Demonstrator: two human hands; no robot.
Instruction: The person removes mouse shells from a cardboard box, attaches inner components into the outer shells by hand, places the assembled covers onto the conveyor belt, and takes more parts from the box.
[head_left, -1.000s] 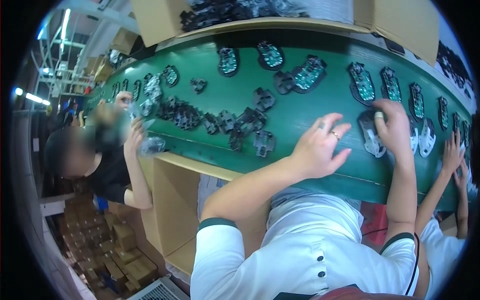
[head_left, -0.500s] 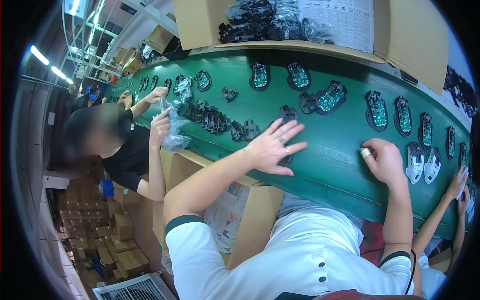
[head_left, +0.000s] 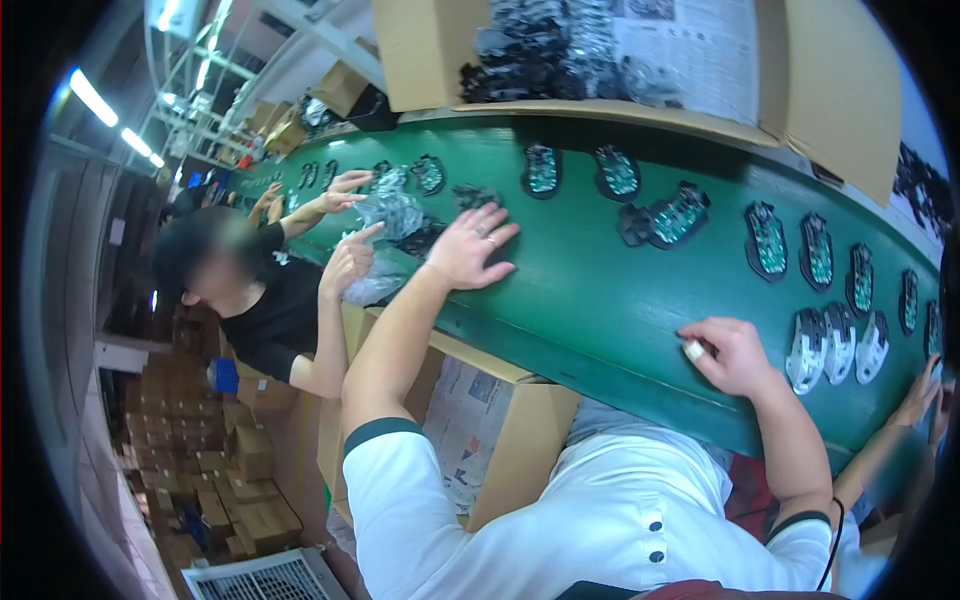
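Observation:
My left hand [head_left: 470, 250] lies palm down with spread fingers over the green belt [head_left: 590, 285], a ring on one finger. Black plastic parts [head_left: 478, 197] sit at its fingertips, and more black parts [head_left: 425, 238] show beside it; its palm hides whatever is beneath. Farther right, my right hand [head_left: 738, 358] rests on the belt with curled fingers and a pale cover on one digit. Nothing shows in its grip. Just right of it stand three silver-white mouse-shaped shells [head_left: 838, 343].
Mouse bases with green circuit boards [head_left: 682, 215] line the belt. Behind it stands an open carton [head_left: 640, 115] of black parts. A co-worker's hand [head_left: 348, 262] is near plastic bags [head_left: 390, 215] at left; another person's hand [head_left: 918, 395] is at right. An open carton [head_left: 535, 430] stands below the belt.
My left hand has moved left along the belt, and the loose black parts near it have shifted left too. My right hand has moved slightly left. A third silver-white shell now shows.

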